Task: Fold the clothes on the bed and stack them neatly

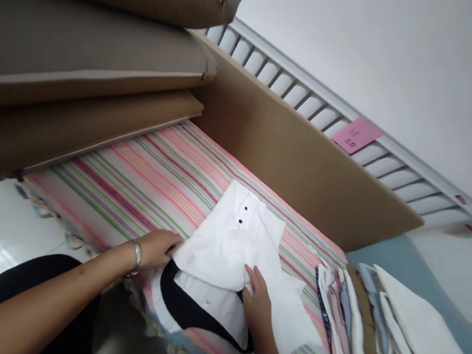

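A white garment [228, 244] with two dark buttons lies on a striped cloth [141, 183]. My left hand [158, 249], with a bracelet at its wrist, pinches the garment's lower left corner. On its lower right edge rests my right hand [257, 299], thumb and fingers apart, touching the fabric. Beneath that edge is a black and white piece [204, 304], partly covered by the garment. More white fabric [292, 320] spreads out to the right of my right hand.
Several folded clothes [367, 328] stand in a row at the lower right. Thick cushions [93, 41] are stacked at the upper left. A brown board [291, 143] leans on a white railing, which bears a pink note [356, 135].
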Demonstrator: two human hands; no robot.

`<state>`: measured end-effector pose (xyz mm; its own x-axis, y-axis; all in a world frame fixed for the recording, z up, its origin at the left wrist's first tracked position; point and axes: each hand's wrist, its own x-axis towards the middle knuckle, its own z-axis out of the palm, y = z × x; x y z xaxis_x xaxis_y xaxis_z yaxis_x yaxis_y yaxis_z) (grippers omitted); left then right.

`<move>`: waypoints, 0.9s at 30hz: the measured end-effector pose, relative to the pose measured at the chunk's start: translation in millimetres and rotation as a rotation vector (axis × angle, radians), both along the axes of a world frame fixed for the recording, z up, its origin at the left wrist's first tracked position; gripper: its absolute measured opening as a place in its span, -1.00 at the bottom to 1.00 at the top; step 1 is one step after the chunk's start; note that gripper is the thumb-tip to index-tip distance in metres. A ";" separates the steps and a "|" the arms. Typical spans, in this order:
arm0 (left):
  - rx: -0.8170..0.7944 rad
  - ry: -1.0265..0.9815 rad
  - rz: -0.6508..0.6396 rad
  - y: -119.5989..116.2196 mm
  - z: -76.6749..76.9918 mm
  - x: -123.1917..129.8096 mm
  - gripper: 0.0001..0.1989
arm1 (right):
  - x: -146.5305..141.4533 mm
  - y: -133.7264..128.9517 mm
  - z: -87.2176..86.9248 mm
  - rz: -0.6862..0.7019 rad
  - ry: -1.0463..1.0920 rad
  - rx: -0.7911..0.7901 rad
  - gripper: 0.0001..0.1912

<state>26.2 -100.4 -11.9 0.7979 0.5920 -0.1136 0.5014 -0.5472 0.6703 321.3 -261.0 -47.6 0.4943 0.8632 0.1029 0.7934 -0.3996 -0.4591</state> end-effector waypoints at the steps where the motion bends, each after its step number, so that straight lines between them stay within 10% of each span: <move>1: 0.027 -0.010 0.024 -3.2 -1.7 -0.4 -0.63 | 0.3 0.5 -3.8 -0.020 -0.007 -0.002 -0.50; 7: 0.155 0.005 0.157 -23.9 -9.5 10.3 -0.75 | 1.6 8.3 -10.6 -0.030 -0.057 -0.048 -0.49; 13: 0.307 0.106 -0.023 -35.8 2.9 6.4 -0.77 | -5.7 14.4 0.3 -0.066 -0.106 -0.130 -0.48; 19: 0.212 -0.242 0.068 -13.2 11.3 22.9 -0.73 | -6.0 21.8 26.1 -0.243 -0.032 -0.009 -0.56; 27: 0.205 -0.052 -0.067 -31.0 -36.3 77.5 -0.32 | -42.9 40.3 -0.4 0.156 -0.326 -0.094 -0.44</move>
